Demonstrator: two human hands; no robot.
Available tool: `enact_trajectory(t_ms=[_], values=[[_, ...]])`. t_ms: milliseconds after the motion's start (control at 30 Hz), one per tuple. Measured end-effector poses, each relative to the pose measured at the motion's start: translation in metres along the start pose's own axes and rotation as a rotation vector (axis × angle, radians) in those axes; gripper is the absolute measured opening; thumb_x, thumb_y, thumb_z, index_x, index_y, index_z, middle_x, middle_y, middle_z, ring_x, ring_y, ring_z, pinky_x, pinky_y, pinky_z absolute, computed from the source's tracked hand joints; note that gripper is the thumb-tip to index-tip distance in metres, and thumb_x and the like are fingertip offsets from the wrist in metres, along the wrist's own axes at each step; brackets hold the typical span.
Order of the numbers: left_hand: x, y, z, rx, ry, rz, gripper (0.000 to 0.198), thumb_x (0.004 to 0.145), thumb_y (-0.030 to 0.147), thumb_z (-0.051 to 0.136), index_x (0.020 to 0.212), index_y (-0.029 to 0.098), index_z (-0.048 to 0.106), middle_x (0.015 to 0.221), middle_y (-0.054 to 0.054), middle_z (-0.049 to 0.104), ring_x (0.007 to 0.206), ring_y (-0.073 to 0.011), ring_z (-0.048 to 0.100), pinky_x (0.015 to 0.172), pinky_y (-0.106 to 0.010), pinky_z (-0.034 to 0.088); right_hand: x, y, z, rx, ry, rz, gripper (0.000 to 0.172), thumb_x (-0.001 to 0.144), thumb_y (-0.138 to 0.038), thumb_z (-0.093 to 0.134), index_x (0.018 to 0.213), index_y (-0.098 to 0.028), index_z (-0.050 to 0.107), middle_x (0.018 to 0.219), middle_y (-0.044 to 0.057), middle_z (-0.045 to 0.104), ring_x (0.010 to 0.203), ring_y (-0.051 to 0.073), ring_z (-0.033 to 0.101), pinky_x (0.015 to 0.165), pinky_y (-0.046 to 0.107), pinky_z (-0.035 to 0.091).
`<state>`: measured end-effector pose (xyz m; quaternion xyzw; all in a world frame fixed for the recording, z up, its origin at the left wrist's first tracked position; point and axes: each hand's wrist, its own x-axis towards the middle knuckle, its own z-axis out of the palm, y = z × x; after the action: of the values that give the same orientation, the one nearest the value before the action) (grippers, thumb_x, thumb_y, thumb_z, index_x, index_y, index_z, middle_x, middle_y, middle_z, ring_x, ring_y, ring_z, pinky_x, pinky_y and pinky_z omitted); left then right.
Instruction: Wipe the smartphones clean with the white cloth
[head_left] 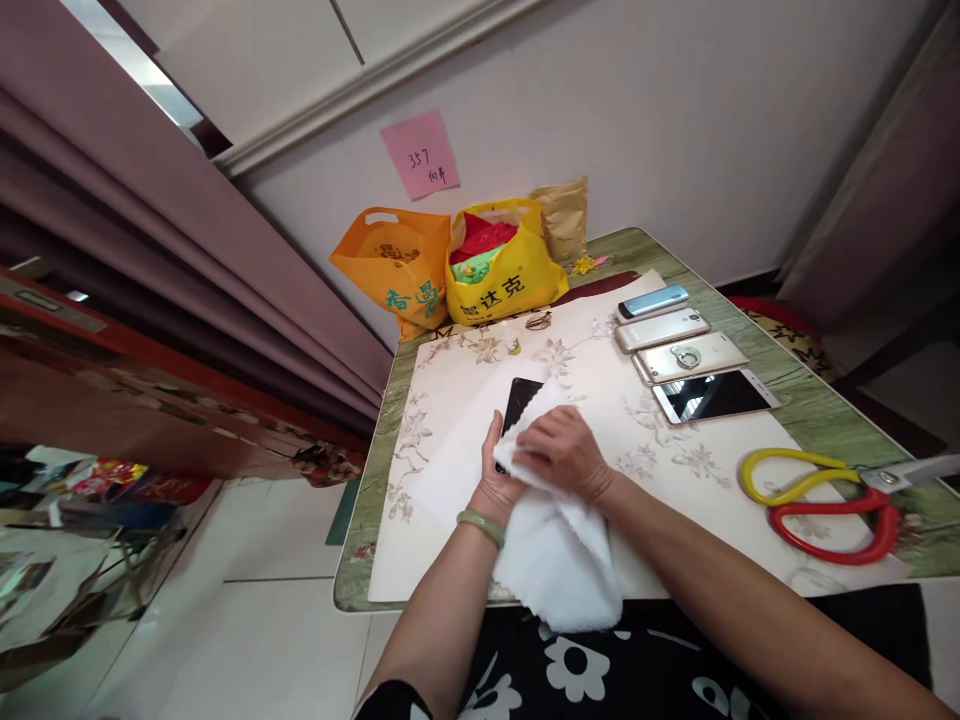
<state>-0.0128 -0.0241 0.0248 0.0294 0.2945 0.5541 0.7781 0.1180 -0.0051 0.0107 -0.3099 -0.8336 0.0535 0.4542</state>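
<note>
A black smartphone (523,399) lies tilted in my left hand (495,480), whose thumb runs along its left edge. My right hand (559,450) is closed on a white cloth (559,560) and presses it against the lower part of the phone. The cloth hides much of the screen and hangs down past the table's front edge. Under my hands a plain white sheet (457,465) lies on the floral covering. To the right, several phones lie in a row, the nearest a phone with a dark screen (716,396).
Large scissors (832,500) with yellow and red handles lie at the table's right. An orange bag (397,265), a yellow bag (506,280) and a tan pouch (564,215) stand at the back by the wall. A small bottle (513,343) stands before them.
</note>
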Motion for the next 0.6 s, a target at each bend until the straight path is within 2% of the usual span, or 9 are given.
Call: enact_trajectory(t_ms=[67, 100, 167, 300, 400, 467, 600], values=[[0.001, 0.002, -0.002, -0.017, 0.022, 0.006, 0.047, 0.090, 0.052, 0.053, 0.100, 0.008, 0.068, 0.090, -0.011, 0.074, 0.086, -0.0221, 0.070, 0.089, -0.034, 0.052, 0.000, -0.006, 0.004, 0.069, -0.087, -0.114, 0.023, 0.094, -0.041, 0.056, 0.083, -0.023, 0.064, 0.077, 0.001, 0.064, 0.076, 0.017, 0.051, 0.077, 0.032, 0.034], [0.001, 0.003, -0.003, -0.016, 0.026, 0.000, 0.048, 0.090, 0.052, 0.052, 0.100, 0.008, 0.068, 0.090, -0.011, 0.074, 0.086, -0.0224, 0.070, 0.089, -0.034, 0.052, 0.000, -0.006, 0.005, 0.079, -0.097, -0.115, 0.024, 0.095, -0.041, 0.055, 0.082, -0.022, 0.064, 0.076, 0.001, 0.064, 0.075, 0.016, 0.051, 0.076, 0.032, 0.034], [0.003, 0.004, -0.004, 0.004, 0.018, -0.026, 0.049, 0.091, 0.052, 0.050, 0.101, 0.008, 0.068, 0.090, -0.011, 0.074, 0.087, -0.0235, 0.070, 0.090, -0.036, 0.052, 0.001, -0.001, 0.005, 0.034, -0.035, 0.017, 0.025, 0.095, -0.040, 0.055, 0.081, -0.022, 0.064, 0.075, 0.002, 0.063, 0.075, 0.017, 0.052, 0.075, 0.032, 0.034], [0.005, 0.003, -0.002, 0.107, -0.019, -0.151, 0.061, 0.091, 0.059, 0.043, 0.100, 0.004, 0.068, 0.081, -0.014, 0.074, 0.086, -0.0271, 0.071, 0.091, -0.039, 0.050, 0.003, 0.021, 0.000, -0.155, 0.190, 0.425, 0.020, 0.095, -0.037, 0.055, 0.089, -0.021, 0.065, 0.079, 0.004, 0.065, 0.079, 0.020, 0.054, 0.076, 0.034, 0.034], [0.006, 0.003, -0.002, 0.144, -0.029, -0.200, 0.072, 0.091, 0.066, 0.036, 0.104, 0.002, 0.067, 0.083, -0.017, 0.074, 0.085, -0.0288, 0.071, 0.091, -0.041, 0.050, 0.003, 0.028, -0.004, -0.219, 0.226, 0.531, 0.018, 0.096, -0.033, 0.053, 0.098, -0.020, 0.065, 0.089, 0.007, 0.068, 0.085, 0.023, 0.055, 0.078, 0.035, 0.036], [0.006, 0.003, -0.005, 0.107, -0.033, -0.156, 0.071, 0.091, 0.066, 0.036, 0.106, 0.003, 0.066, 0.090, -0.017, 0.074, 0.088, -0.0283, 0.070, 0.092, -0.042, 0.050, 0.002, 0.020, -0.004, -0.194, 0.158, 0.446, 0.019, 0.096, -0.031, 0.052, 0.101, -0.020, 0.066, 0.099, 0.008, 0.069, 0.092, 0.023, 0.057, 0.082, 0.036, 0.037], [0.006, 0.004, -0.013, 0.004, -0.007, -0.038, 0.069, 0.089, 0.066, 0.040, 0.109, 0.005, 0.065, 0.098, -0.016, 0.073, 0.096, -0.0274, 0.069, 0.095, -0.040, 0.049, -0.002, -0.004, 0.002, 0.048, -0.079, 0.028, 0.020, 0.097, -0.031, 0.052, 0.104, -0.023, 0.068, 0.105, 0.005, 0.070, 0.095, 0.019, 0.059, 0.084, 0.034, 0.042]])
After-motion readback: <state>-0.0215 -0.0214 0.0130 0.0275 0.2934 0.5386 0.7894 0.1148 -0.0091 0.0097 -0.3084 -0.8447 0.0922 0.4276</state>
